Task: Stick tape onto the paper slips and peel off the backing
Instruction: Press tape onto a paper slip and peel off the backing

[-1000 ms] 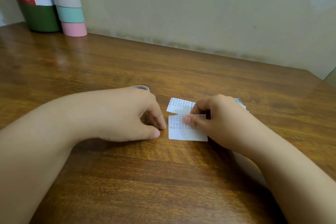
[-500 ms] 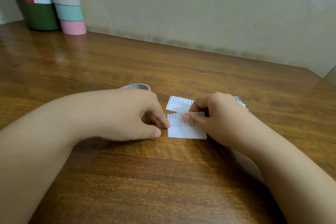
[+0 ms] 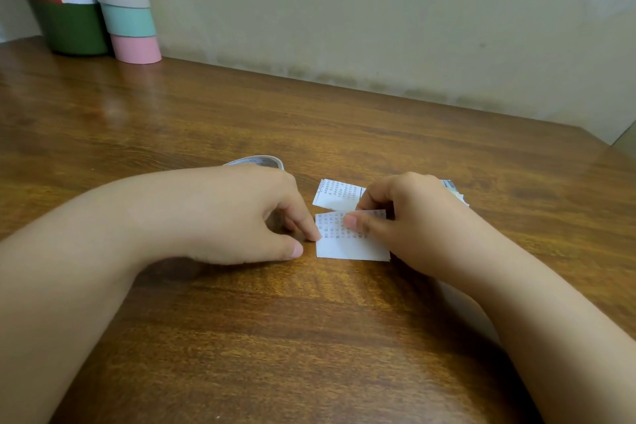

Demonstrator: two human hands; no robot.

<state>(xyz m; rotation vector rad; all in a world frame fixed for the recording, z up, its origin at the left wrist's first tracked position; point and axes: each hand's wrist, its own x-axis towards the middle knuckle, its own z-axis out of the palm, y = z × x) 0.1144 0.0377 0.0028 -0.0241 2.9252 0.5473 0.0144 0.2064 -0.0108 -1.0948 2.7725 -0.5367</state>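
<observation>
A small printed paper slip lies flat on the wooden table, between my two hands. My right hand pinches a pale tape strip along the slip's top edge between thumb and forefinger. My left hand rests on the table, and its index fingertip touches the slip's left edge. A second printed slip lies just behind the first. The tape roll peeks out behind my left hand, mostly hidden.
More slips show behind my right hand. A white sheet lies under my right forearm. A green can and a stack of coloured tape rolls stand at the back left against the wall.
My left index fingertip has moved right onto the slip's left edge. My right hand keeps its pinch at the slip's top edge.
</observation>
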